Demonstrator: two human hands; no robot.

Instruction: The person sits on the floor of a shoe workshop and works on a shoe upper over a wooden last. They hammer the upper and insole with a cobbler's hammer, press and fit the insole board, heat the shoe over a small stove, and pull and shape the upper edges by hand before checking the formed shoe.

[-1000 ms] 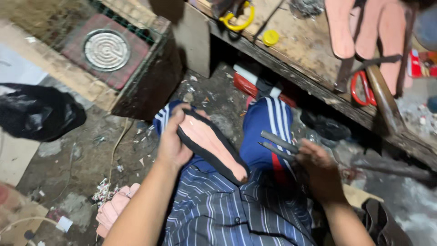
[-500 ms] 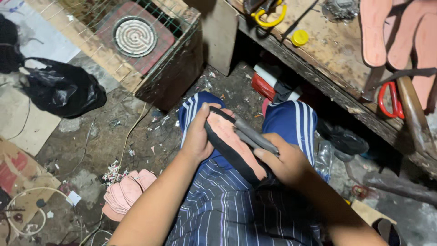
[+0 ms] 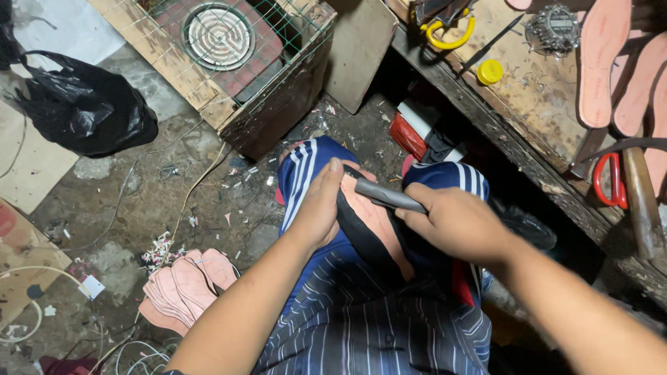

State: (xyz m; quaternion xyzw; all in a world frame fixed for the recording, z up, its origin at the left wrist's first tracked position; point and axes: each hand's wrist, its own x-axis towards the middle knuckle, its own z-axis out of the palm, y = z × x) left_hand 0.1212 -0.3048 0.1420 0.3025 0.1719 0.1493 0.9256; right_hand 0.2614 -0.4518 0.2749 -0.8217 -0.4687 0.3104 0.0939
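Seated position, legs in blue striped trousers [image 3: 306, 173], shoe sole [image 3: 372, 226] laid across the lap between the knees. Sole pink on its upper face, black along the edge, long axis running from upper left to lower right.

Left hand [image 3: 319, 208]: fingers pressed together, curled over the left edge of the sole near its toe end, thumb lying along the top. Grips the sole against the left thigh.

Right hand [image 3: 455, 222]: closed in a fist round a grey tool [image 3: 382, 196], handle hidden inside the palm. Tool shaft projects to the left, lies flat across the upper part of the sole, tip just beside the left thumb. Probably a knife or file; blade form not clear from this view.

On the floor [image 3: 125, 208], left of the left forearm: stack of pink soles [image 3: 184, 285], fanned, with pale shavings [image 3: 160, 250] just above. Farther up left: black bag [image 3: 87, 111]. Above the knees: wooden box [image 3: 271, 104] under wire mesh, round coil heater [image 3: 219, 35] inside. White cables [image 3: 28, 278] at lower left.

On the bench [image 3: 535, 97], upper right: yellow-handled scissors [image 3: 448, 28], yellow cap [image 3: 490, 71], wire brush [image 3: 554, 28], more pink soles [image 3: 604, 62], red-handled scissors [image 3: 610, 180]. Below the bench edge: red and white containers [image 3: 410, 128], partly in shadow.
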